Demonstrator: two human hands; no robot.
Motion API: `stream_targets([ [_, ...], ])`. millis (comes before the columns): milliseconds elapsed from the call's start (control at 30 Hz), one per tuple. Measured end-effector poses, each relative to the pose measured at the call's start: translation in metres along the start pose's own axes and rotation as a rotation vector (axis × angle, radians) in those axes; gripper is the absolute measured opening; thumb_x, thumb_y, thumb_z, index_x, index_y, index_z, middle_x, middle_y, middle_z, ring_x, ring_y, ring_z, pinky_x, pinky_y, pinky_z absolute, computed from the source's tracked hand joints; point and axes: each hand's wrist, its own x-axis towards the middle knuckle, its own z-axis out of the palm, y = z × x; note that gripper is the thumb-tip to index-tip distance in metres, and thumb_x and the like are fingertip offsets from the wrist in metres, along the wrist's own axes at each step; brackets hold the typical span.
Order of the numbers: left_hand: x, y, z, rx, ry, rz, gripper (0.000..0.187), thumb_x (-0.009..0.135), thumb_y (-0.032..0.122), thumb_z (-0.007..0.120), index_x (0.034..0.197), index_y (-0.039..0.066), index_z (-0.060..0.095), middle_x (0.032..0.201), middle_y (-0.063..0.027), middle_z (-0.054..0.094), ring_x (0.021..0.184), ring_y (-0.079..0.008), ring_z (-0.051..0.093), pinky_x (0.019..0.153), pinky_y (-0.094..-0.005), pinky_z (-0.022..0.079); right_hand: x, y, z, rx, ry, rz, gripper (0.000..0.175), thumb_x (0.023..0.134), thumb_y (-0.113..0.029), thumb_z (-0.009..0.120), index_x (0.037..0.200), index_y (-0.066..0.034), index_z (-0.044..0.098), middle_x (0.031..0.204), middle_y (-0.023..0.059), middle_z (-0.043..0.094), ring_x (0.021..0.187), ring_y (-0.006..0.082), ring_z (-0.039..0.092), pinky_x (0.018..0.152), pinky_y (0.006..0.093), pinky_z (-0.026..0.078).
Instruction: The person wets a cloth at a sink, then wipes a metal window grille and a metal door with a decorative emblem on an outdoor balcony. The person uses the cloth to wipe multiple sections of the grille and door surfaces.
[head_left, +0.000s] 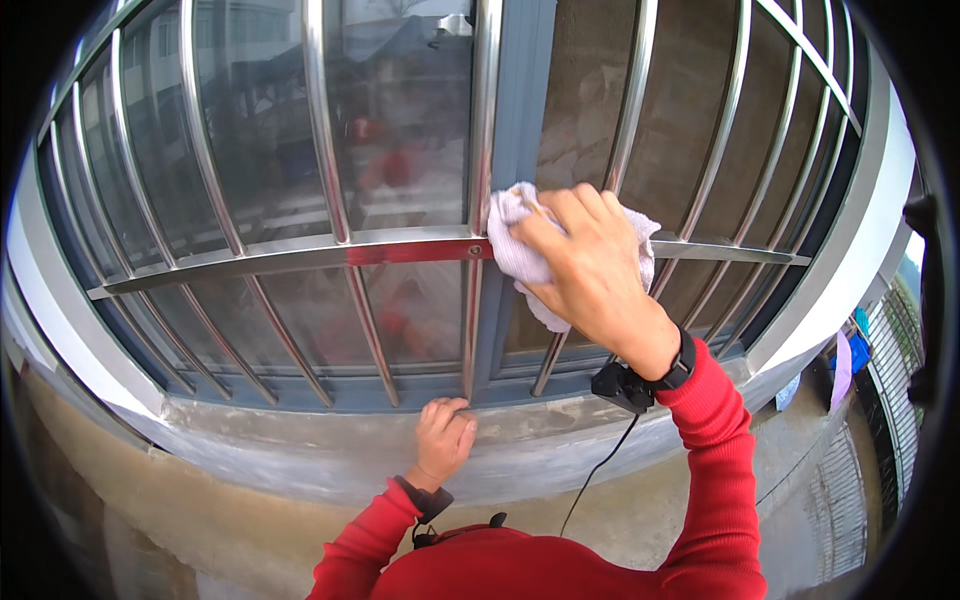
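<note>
My right hand (592, 262) grips a crumpled white cloth (525, 262) and presses it on the flat metal crossbar (300, 259) of a window grille, right of a screw or bolt (474, 250). Upright shiny metal bars (322, 127) pass through the crossbar. My left hand (444, 439) rests on the edge of the concrete windowsill (525, 424), near the foot of one bar, with its fingers curled; no object shows in it. Glass panes (405, 135) and a grey-blue window frame (517, 97) stand behind the bars.
A black device (621, 386) with a cable (600, 465) is strapped at my right wrist; the cable runs down to my body. A wet concrete floor (630, 525) lies below the sill. At the far right are a railing (896, 360) and blue and purple items, partly seen.
</note>
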Motion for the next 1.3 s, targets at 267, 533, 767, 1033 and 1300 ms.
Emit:
stream_targets([
  [267,-0.003,-0.008,-0.001,-0.107,0.021,0.019,0.006,0.085,0.010,0.069,0.087,0.005,0.067,0.106,-0.0119,0.064,0.098,-0.0354,0.060,0.089,-0.0460,0.048,-0.032,-0.032,-0.031,0.221,-0.069,0.015,0.048,0.065,-0.026,0.087,0.109,-0.0137,0.072,0.106,0.0088,0.066,0.095,0.0309,0.060,0.080,0.0425,0.047],
  [533,-0.004,-0.007,-0.006,-0.207,-0.003,0.029,0.007,0.085,0.009,0.070,0.086,0.004,0.068,0.105,-0.0126,0.064,0.097,-0.0346,0.060,0.085,-0.0455,0.049,-0.002,-0.031,-0.015,0.034,0.073,0.190,0.047,0.066,-0.020,0.088,0.109,-0.0098,0.073,0.111,0.0142,0.064,0.096,0.0347,0.061,0.082,0.0440,0.050],
  [767,-0.018,-0.008,-0.032,-0.178,0.025,0.014,0.008,0.086,0.010,0.068,0.086,0.003,0.068,0.105,-0.0128,0.065,0.094,-0.0331,0.061,0.082,-0.0431,0.049,0.050,-0.073,-0.001,0.145,0.032,-0.052,0.058,0.063,-0.021,0.088,0.118,-0.0116,0.070,0.120,0.0140,0.062,0.100,0.0314,0.058,0.083,0.0407,0.045],
  [1033,-0.035,-0.018,-0.083,-0.139,0.088,-0.069,0.008,0.087,0.009,0.066,0.083,0.002,0.069,0.102,-0.0130,0.066,0.090,-0.0330,0.061,0.079,-0.0424,0.049,0.070,-0.078,0.003,-0.184,-0.222,-0.002,0.051,0.064,-0.026,0.082,0.109,-0.0058,0.070,0.086,0.0103,0.058,0.084,0.0291,0.058,0.073,0.0401,0.048],
  [1300,-0.069,-0.038,-0.156,-0.042,0.173,-0.223,0.014,0.091,0.009,0.061,0.087,0.000,0.071,0.105,-0.0146,0.066,0.091,-0.0317,0.060,0.080,-0.0412,0.049,0.077,-0.107,0.000,-0.009,-0.125,0.047,0.042,0.062,-0.024,0.081,0.101,-0.0088,0.073,0.084,0.0098,0.060,0.080,0.0299,0.059,0.071,0.0412,0.048],
])
